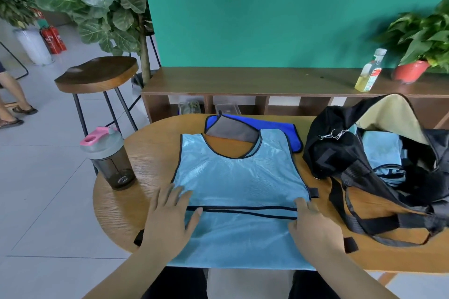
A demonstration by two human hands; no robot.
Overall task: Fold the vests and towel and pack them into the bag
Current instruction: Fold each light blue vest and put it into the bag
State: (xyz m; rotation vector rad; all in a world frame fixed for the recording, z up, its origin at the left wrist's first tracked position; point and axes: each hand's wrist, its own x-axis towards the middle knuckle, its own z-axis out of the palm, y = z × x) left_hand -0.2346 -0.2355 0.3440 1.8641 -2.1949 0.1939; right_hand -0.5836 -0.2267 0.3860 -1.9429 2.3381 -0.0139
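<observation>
1. Folded pale cloth [381,150] lies in the open bag [340,148], right.
2. Left hand [170,221] and right hand [313,228], fingers spread, press the pale vest [239,177] flat, near.
3. Blue vest [279,126] and grey towel [230,131], far, remain unpacked.

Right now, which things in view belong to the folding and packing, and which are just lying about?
Job: light blue vest, dark blue vest, grey towel, black bag.
Lying about: shaker bottle, bottle of yellow liquid, potted plant, stool.

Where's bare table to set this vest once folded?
Bare wood: the strip between shaker bottle and light blue vest, and the table edge in front of the bottle. Crowded: right side, under black bag and straps; back, under blue cloth.
</observation>
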